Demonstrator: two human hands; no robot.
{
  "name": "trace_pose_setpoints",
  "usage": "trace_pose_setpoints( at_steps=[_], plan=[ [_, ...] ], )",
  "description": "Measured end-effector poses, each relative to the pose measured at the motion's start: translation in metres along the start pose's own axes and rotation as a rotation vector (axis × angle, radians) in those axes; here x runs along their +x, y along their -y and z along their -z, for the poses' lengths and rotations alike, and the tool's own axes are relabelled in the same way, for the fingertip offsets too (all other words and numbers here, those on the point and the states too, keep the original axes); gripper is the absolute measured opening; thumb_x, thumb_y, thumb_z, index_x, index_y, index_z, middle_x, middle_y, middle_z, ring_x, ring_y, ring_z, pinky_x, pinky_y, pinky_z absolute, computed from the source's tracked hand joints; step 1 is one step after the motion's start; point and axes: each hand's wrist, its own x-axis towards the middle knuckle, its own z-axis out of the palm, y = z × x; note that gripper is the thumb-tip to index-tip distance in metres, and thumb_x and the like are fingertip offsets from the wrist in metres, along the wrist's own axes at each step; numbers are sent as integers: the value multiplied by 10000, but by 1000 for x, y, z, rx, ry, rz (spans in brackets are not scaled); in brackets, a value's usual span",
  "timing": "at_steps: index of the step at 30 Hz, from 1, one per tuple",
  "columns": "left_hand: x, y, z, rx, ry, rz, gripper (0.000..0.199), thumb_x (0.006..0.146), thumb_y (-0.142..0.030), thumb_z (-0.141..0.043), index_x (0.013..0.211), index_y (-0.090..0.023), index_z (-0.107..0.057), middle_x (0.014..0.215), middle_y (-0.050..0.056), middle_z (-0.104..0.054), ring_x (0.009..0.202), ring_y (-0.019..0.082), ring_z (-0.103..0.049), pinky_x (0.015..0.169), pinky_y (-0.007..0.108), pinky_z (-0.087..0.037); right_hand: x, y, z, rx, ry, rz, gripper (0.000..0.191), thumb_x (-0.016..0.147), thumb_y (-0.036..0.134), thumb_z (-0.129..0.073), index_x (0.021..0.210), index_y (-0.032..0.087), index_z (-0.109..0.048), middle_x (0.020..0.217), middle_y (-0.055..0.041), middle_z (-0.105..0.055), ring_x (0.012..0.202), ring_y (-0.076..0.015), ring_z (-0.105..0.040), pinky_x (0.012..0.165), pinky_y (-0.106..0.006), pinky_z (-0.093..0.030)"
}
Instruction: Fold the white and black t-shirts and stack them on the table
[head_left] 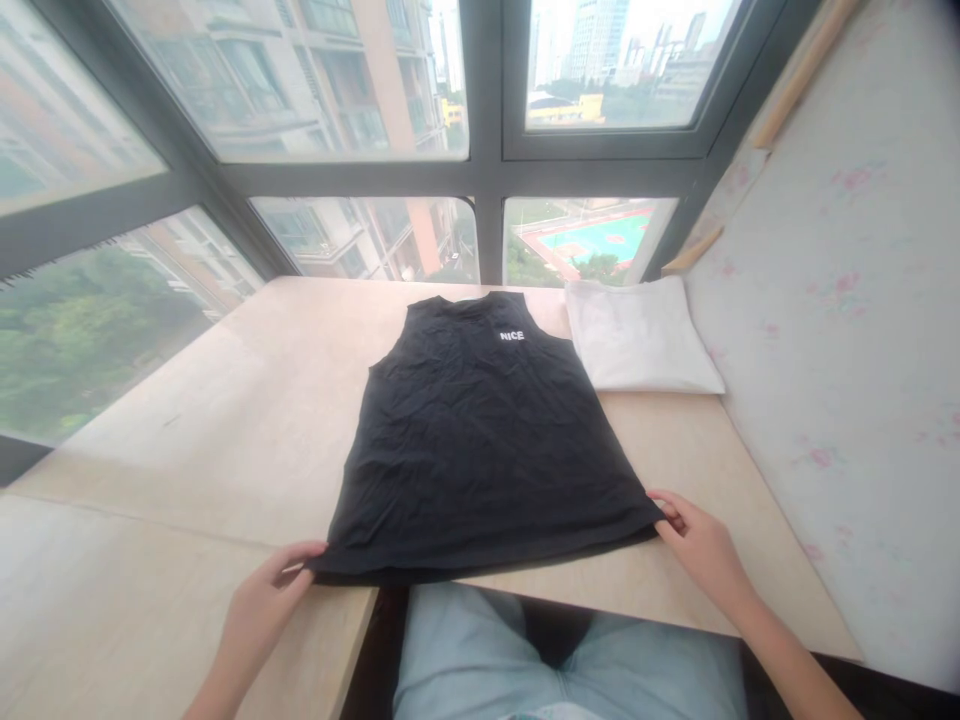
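A black sleeveless shirt (480, 430) lies spread out with its neck toward the window and its hem toward me. White letters reading "NICE" show on the upper right of its chest, and small wrinkles cross the cloth. My left hand (266, 595) pinches the left hem corner between thumb and fingers. At the opposite corner, my right hand (694, 540) is closed on the hem, its fingertips partly hidden by the cloth. The hem runs nearly straight between both hands, close to the table's front edge.
The shirt rests on a pale wooden tabletop (225, 400). A folded white cloth (641, 335) lies at the back right, beside the shirt's shoulder. Grey-framed windows (487, 180) rise behind, and a flowered wall (840, 330) bounds the right side. My legs (480, 650) are below the front edge.
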Motion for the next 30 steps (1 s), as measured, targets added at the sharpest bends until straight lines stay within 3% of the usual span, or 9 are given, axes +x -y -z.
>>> trace_pose_setpoints(
  at_steps=[5, 11, 15, 21, 23, 26, 30],
  plan=[
    [-21, 4, -2, 1, -61, -45, 257, 648, -444, -648, 784, -251, -750, 985, 41, -769, 901, 261, -730, 853, 338, -595, -12, -7, -1, -82, -19, 51, 423, 808, 367, -499, 1157, 219, -686, 905, -37, -724, 722, -188, -657, 694, -304, -518],
    [-39, 8, -8, 127, -107, -64, 264, 706, -444, -572, 809, -259, -729, 990, 30, -769, 859, 241, -736, 857, 335, -588, -27, -5, -3, -111, 19, 142, 383, 892, 408, -459, 1136, 212, -681, 798, -32, -699, 663, -177, -636, 656, -302, -508],
    [-38, 9, -7, 235, -104, -195, 256, 708, -396, -533, 804, -255, -723, 990, 31, -768, 897, 235, -733, 812, 303, -590, -27, -5, 1, -114, 32, 160, 315, 910, 370, -450, 1031, 218, -697, 938, -50, -725, 752, -179, -666, 715, -302, -519],
    [-25, 2, -5, 437, -136, -318, 268, 754, -297, -455, 827, -241, -706, 894, 15, -765, 823, 216, -730, 767, 305, -581, -12, 3, 10, -182, -20, 197, 387, 956, 480, -447, 809, 217, -689, 842, -54, -707, 734, -198, -651, 690, -325, -502],
    [-17, -8, -15, 453, -180, -364, 271, 805, -303, -454, 894, -228, -699, 954, 29, -758, 867, 222, -723, 806, 328, -575, -1, 13, 7, -174, -90, 251, 384, 967, 472, -444, 827, 210, -688, 865, -64, -703, 763, -200, -651, 713, -333, -511],
    [-3, -36, -44, 425, -200, -492, 292, 894, -330, -450, 1006, -197, -684, 1112, 72, -723, 1022, 230, -687, 935, 361, -540, 21, 37, -8, -153, -185, 401, 330, 976, 409, -446, 1002, 191, -693, 1032, -93, -701, 951, -220, -656, 869, -373, -527],
    [18, -84, -99, 544, -129, -622, 416, 961, -387, -437, 1289, -192, -602, 1406, 93, -571, 1333, 280, -492, 1112, 457, -408, 51, 86, -44, -207, -140, 584, 373, 984, 357, -436, 1248, 175, -626, 1340, -101, -594, 1262, -238, -534, 1072, -413, -451]
  ],
)
